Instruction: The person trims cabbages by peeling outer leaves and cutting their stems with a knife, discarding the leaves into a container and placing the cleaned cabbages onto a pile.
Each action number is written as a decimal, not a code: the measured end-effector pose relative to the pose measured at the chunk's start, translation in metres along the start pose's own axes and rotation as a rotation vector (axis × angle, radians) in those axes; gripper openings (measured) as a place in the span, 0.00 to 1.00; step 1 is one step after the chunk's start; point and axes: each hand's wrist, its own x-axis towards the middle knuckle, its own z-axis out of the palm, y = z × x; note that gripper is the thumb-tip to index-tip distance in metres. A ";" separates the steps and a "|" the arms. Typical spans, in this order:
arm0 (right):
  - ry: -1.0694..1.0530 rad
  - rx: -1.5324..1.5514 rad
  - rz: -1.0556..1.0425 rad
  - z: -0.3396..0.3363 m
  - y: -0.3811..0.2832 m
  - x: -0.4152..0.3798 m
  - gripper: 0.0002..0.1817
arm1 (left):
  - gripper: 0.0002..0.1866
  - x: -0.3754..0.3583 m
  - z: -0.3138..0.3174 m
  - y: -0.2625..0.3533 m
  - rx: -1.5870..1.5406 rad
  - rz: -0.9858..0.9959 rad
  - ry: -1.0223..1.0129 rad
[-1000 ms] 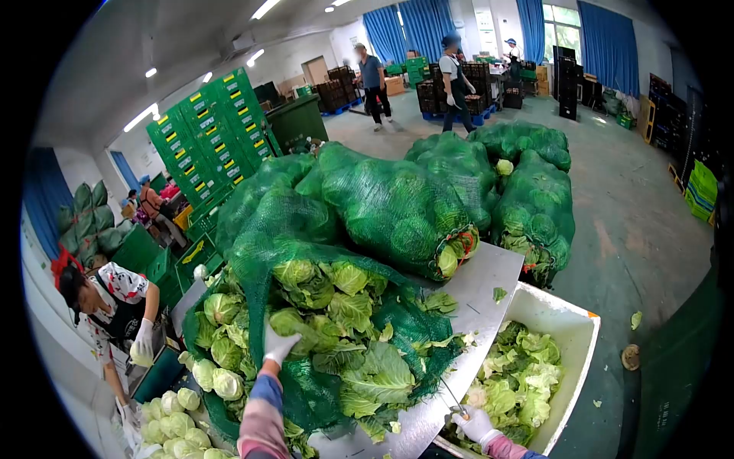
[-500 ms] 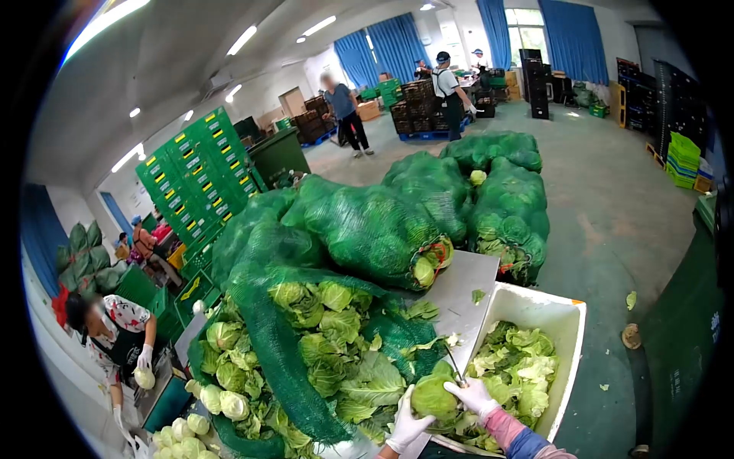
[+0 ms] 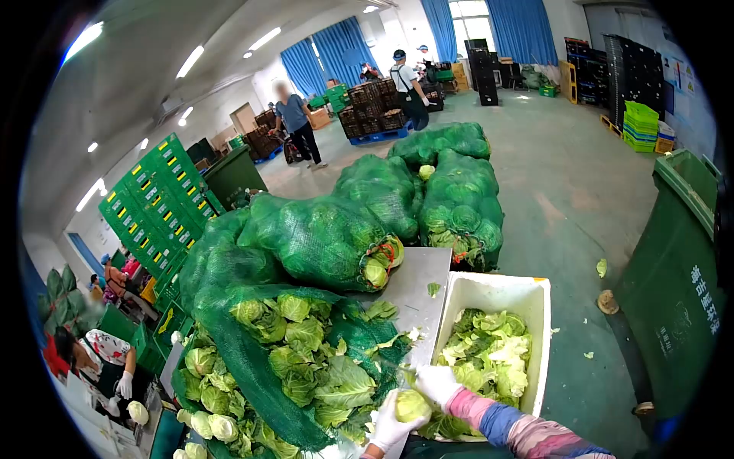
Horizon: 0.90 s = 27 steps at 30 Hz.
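Observation:
My left hand [image 3: 390, 422], in a white glove, is closed around a pale green cabbage [image 3: 412, 405] at the bottom centre. Just above and right of it, my gloved right hand [image 3: 439, 385] has its fingers closed; whatever they grip is hidden or blurred. To the left, cabbages with loose outer leaves [image 3: 304, 336] spill from an opened green mesh bag [image 3: 264, 375]. A white foam box [image 3: 540, 344] stands at the right, with torn green leaves [image 3: 489, 348] inside. Between bag and box is a metal tabletop [image 3: 423, 279].
Filled mesh bags [image 3: 313, 233] lie beyond. A green bin [image 3: 673, 268] stands at right, beside a dark hose [image 3: 631, 359]. A co-worker [image 3: 103, 363] is at lower left, near trimmed cabbages [image 3: 195, 451]. Green crates [image 3: 157, 206] rise behind; two people stand farther back.
The view has swung right, so the scene sits farther left and more of the green bin shows. The cabbage in my left hand looks paler. The thin dark tool seen by my right hand no longer shows clearly.

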 end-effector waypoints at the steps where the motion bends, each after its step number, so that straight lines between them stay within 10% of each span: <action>1: 0.067 0.018 0.030 -0.011 0.008 -0.005 0.10 | 0.54 -0.007 -0.006 -0.001 -0.084 -0.082 0.036; 6: -0.034 0.112 0.415 0.013 0.114 -0.033 0.17 | 0.44 -0.029 -0.027 -0.014 -0.671 -0.489 0.156; 13: 0.183 0.220 0.151 0.035 0.051 -0.081 0.11 | 0.55 -0.014 0.003 0.003 -0.035 -0.242 0.215; 27: -0.088 0.197 -0.098 0.041 0.009 -0.069 0.11 | 0.57 -0.023 -0.007 -0.016 -0.155 -0.345 0.156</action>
